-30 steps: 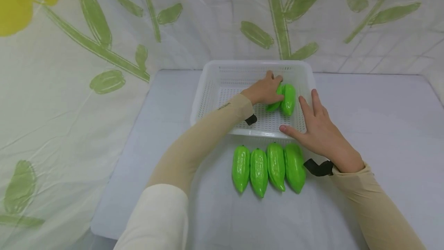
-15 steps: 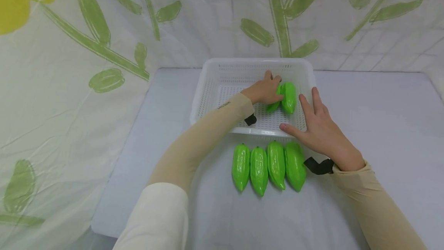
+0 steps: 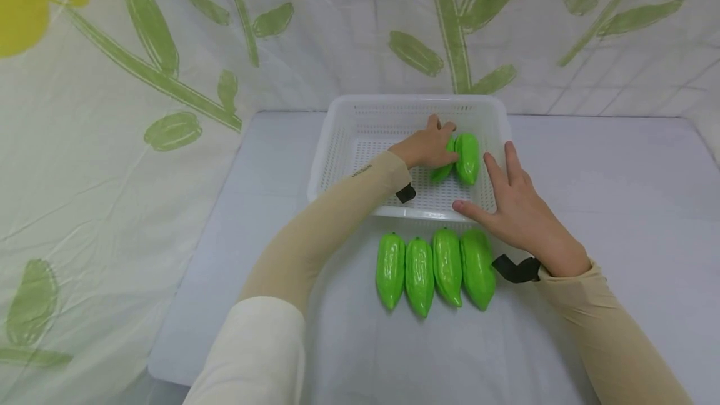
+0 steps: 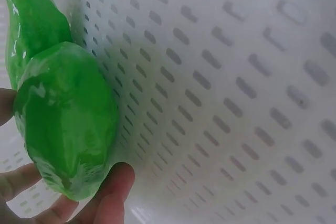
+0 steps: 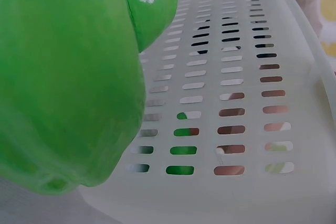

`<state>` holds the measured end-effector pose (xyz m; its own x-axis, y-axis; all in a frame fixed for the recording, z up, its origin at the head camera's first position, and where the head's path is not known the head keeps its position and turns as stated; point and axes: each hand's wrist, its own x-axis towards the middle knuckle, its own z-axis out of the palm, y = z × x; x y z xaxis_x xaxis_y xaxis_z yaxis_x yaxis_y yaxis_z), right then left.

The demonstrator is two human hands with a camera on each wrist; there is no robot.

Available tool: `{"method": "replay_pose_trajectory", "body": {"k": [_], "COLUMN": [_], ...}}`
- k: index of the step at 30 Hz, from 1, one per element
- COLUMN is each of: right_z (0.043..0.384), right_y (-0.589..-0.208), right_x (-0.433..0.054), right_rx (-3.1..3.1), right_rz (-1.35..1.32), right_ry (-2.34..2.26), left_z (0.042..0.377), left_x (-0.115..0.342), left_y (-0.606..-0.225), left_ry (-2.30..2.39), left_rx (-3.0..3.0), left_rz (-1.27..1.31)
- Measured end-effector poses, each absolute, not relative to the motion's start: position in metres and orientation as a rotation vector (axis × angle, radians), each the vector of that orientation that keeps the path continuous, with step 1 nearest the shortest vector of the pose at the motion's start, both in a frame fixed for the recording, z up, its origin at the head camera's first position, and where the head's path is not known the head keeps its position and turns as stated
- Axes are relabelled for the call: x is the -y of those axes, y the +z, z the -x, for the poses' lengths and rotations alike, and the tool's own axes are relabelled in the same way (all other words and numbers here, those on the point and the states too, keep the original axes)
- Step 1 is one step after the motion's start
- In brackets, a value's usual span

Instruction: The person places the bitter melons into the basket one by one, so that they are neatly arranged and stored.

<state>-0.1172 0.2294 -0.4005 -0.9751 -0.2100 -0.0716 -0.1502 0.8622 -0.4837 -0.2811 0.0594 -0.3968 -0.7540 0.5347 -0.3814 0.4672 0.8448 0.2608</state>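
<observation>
My left hand (image 3: 427, 149) reaches into a white perforated plastic basket (image 3: 405, 100). Its thumb and fingers curl round a glossy green model vegetable (image 4: 68, 119), plump and long, in the left wrist view. A second green one (image 3: 467, 160) lies right beside it at the basket's right side. My right hand (image 3: 520, 214) is spread at the basket's front right corner, thumb by the front rim, holding nothing. In front of the basket, several more green vegetables (image 3: 419, 277) lie side by side, pointed ends towards me. One of these (image 5: 63, 93) fills the left of the right wrist view.
A pale cloth covers the table (image 3: 607, 217). Behind it hangs a white curtain (image 3: 337, 30) printed with green leaves and yellow flowers. The left forearm (image 3: 332, 217) crosses the basket's front rim.
The head view has shifted very slightly. Both hands, the basket and the green vegetables stay practically where they were.
</observation>
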Motion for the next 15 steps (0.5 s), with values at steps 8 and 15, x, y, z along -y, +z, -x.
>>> {"method": "replay_pose_trajectory", "body": {"k": [8,15], "right_z": [0.117,0.116], "right_y": [-0.399,-0.399], "right_x": [-0.229,-0.229], "right_rx": [-2.908,-2.899], "right_rz": [0.277,0.268], "right_ry": [-0.740,-0.741], "left_z": [0.281,0.279], "left_x": [-0.057,-0.048], "left_y": [-0.394,-0.380], "left_ry": [0.205,0.224], "left_rx": [-2.578,-2.611], "left_rz": [-0.721,-0.701]}}
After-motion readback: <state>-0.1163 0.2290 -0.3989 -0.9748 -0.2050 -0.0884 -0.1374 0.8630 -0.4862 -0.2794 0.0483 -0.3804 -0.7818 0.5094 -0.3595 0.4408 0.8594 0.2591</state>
